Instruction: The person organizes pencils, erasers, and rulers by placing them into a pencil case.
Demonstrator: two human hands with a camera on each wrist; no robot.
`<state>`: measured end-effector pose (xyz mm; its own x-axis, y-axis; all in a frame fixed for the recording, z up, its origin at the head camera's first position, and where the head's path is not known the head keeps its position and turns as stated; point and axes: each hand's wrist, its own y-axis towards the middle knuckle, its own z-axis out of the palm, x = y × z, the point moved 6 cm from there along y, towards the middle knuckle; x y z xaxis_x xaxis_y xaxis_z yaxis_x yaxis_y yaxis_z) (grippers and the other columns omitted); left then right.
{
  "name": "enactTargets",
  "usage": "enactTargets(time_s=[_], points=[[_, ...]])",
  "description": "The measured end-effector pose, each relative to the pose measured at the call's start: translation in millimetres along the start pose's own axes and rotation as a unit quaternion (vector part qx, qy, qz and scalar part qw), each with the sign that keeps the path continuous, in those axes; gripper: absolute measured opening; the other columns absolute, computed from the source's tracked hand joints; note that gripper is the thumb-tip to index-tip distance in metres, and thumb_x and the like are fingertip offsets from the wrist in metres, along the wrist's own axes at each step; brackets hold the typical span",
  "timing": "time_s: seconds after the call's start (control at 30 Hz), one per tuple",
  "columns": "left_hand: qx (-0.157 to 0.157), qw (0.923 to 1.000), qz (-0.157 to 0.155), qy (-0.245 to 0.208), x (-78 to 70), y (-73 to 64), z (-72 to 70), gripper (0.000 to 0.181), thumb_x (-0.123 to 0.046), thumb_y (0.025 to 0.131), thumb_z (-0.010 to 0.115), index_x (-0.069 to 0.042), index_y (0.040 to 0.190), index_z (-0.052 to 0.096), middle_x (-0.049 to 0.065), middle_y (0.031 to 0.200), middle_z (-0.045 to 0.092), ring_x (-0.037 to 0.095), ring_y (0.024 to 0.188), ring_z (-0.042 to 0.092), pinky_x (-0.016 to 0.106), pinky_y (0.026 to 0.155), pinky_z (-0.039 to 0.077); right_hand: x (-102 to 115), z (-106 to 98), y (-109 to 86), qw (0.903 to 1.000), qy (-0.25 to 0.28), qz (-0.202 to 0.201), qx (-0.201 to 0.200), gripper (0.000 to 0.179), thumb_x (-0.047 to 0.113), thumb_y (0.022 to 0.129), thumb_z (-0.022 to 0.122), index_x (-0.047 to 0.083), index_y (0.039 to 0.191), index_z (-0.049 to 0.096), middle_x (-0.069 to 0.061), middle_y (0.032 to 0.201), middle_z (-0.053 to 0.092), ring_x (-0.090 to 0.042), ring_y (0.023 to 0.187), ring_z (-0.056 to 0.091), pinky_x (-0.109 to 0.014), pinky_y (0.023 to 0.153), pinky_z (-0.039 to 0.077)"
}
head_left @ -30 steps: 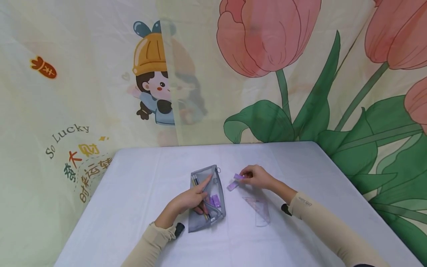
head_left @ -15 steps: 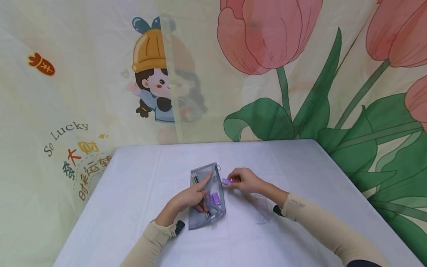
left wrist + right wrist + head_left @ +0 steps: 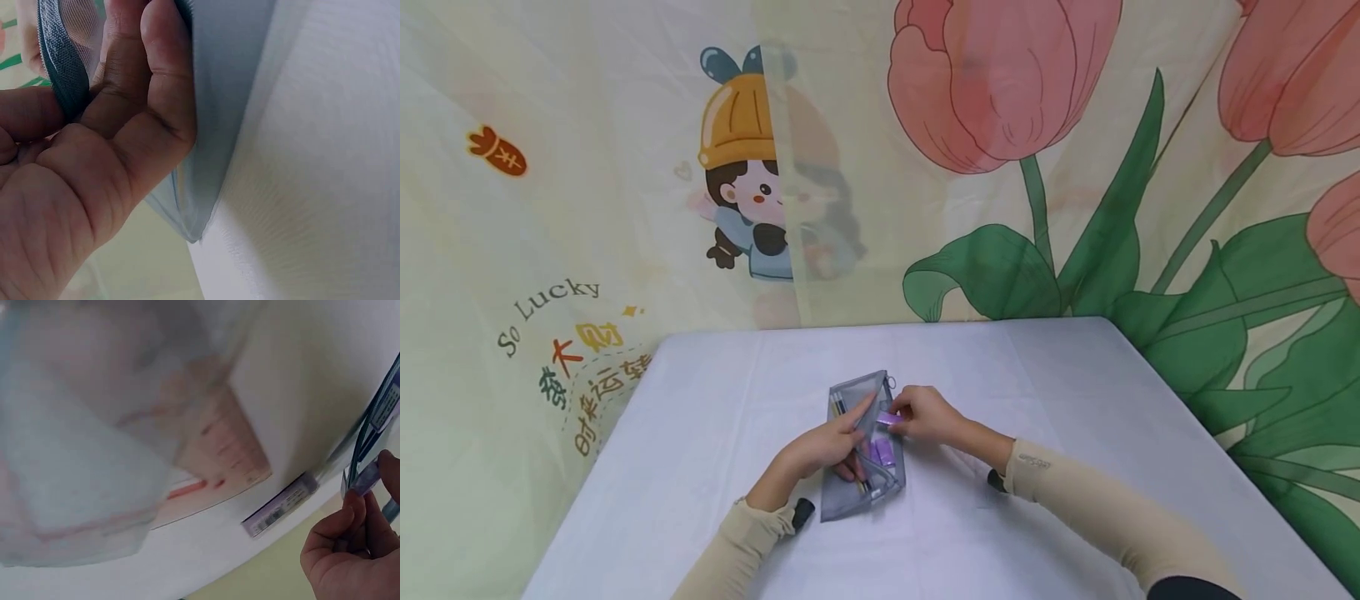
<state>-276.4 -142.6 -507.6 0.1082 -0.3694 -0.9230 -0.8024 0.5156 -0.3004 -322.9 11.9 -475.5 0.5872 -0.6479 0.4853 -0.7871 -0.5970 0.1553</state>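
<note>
R hand (image 3: 927, 413) pinches small purple oblong block (image 3: 888, 418) at mouth of grey mesh zip pouch (image 3: 846, 503), L hand (image 3: 829, 446) grips pouch edge. Prob loading step; next needs release inside.

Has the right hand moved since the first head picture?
Yes: against the leftmost printed tulip in the head view, the right hand has shifted leftward, to the gray mesh pouch.

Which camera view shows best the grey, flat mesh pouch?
The head view: the grey, flat mesh pouch shows nearly its whole outline, though the left hand covers part. The left wrist view shows only parts, very close; the right wrist view, only a piece at the right border.
</note>
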Motion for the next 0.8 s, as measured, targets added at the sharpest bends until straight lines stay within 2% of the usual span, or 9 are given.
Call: enactTargets(time_s=[0.13, 0.23, 0.53, 0.8], points=[[0.001, 1.0, 0.001, 0.007, -1.5, -0.9, 0.1, 0.065, -0.011, 0.106, 0.034, -0.037, 0.159, 0.007, 0.019, 0.076, 0.064, 0.025, 0.064, 0.069, 0.04, 0.059, 0.058, 6.6, 4.7, 3.4, 0.9993, -0.034, -0.018, -0.007, 0.02, 0.015, 0.076, 0.085, 0.005, 0.092, 0.078, 0.001, 0.076, 0.063, -0.006, 0.068, 0.05, -0.017, 0.061, 0.044], [0.0, 0.9999, -0.001, 0.01, -2.5, -1.4, 0.4, 0.065, -0.011, 0.106, 0.034, -0.038, 0.159, 0.007, 0.018, 0.078, 0.063, 0.025, 0.064, 0.068, 0.04, 0.059, 0.058, 9.3, 7.7, 5.3, 0.999, -0.039, -0.021, -0.008, 0.022, 0.017, 0.075, 0.086, 0.005, 0.092, 0.078, 0.001, 0.076, 0.065, -0.005, 0.067, 0.05, -0.017, 0.06, 0.044], [0.006, 0.9998, 0.006, 0.015, -3.0, -0.3, 0.9, 0.065, -0.011, 0.107, 0.034, -0.036, 0.159, 0.005, 0.016, 0.082, 0.063, 0.024, 0.064, 0.067, 0.04, 0.059, 0.058, 10.6, 12.1, 8.6, 0.9998, -0.012, 0.006, -0.016, 0.025, 0.023, 0.075, 0.087, 0.006, 0.092, 0.078, 0.0, 0.075, 0.071, -0.005, 0.066, 0.054, -0.017, 0.06, 0.047], [0.008, 0.9997, 0.004, 0.021, -0.8, 0.9, 1.6, 0.064, -0.011, 0.107, 0.034, -0.036, 0.159, 0.007, 0.017, 0.078, 0.064, 0.024, 0.064, 0.068, 0.038, 0.059, 0.058, 11.1, 20.2, 8.8, 0.9997, 0.015, 0.019, 0.0, 0.023, 0.024, 0.079, 0.084, 0.007, 0.092, 0.078, 0.001, 0.073, 0.071, -0.003, 0.063, 0.054, -0.018, 0.057, 0.046]])
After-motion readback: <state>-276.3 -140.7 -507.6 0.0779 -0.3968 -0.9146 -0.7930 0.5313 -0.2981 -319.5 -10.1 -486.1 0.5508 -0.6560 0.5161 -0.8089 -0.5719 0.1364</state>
